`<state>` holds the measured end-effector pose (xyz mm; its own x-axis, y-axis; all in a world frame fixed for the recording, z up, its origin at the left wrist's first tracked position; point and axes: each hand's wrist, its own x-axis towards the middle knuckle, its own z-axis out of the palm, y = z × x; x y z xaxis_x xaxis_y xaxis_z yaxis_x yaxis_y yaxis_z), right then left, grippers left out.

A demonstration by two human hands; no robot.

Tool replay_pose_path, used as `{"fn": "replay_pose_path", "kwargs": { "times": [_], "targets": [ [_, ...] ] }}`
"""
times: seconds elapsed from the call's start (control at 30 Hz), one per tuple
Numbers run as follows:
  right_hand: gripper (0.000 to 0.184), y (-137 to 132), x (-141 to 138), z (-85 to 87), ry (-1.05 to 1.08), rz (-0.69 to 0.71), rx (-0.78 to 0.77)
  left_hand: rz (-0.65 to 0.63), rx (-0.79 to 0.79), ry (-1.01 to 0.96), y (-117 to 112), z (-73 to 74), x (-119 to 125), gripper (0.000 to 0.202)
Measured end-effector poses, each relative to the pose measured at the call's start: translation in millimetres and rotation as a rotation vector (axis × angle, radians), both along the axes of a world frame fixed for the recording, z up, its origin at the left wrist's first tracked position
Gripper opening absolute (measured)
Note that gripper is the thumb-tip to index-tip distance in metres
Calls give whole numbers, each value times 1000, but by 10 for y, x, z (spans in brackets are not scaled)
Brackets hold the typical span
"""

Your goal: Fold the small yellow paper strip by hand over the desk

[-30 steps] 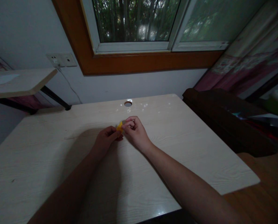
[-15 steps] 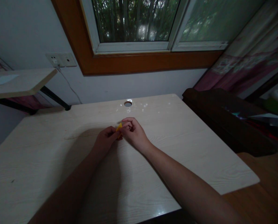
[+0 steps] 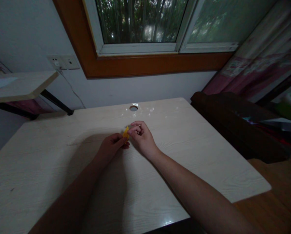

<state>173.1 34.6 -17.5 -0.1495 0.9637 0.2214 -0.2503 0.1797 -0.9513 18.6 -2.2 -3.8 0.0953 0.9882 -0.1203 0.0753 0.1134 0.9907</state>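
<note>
A small yellow folded piece (image 3: 126, 133), thin like paper, is held over the pale wood-grain table between my two hands. My left hand (image 3: 113, 141) pinches its lower part between thumb and fingers. On the other side, my right hand (image 3: 142, 135) has its thumb and forefinger together at the upper right edge of the piece, with the other fingers curled. The fingers cover part of the yellow piece, so its full shape is hidden.
The table (image 3: 184, 139) has a round cable hole (image 3: 133, 108) near its back edge. A raised shelf (image 3: 23, 86) on black legs stands at the left. Behind are a wall socket (image 3: 63, 62) with a cord and a window (image 3: 142, 22). Dark furniture (image 3: 223, 120) borders the right side.
My right hand has shifted slightly up and right, and its thumb sits higher on the yellow piece. More of the piece shows between the hands. My left hand keeps its pinch.
</note>
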Motion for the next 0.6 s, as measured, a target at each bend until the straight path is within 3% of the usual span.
{"fn": "replay_pose_path", "kwargs": {
  "times": [0.3, 0.6],
  "targets": [
    [43, 12, -9, -78, 8, 126, -12, 57, 32, 11, -16, 18, 9, 28],
    [35, -24, -4, -7, 67, 101, -28, 24, 53, 69, -11, 10, 12, 31]
  ]
}}
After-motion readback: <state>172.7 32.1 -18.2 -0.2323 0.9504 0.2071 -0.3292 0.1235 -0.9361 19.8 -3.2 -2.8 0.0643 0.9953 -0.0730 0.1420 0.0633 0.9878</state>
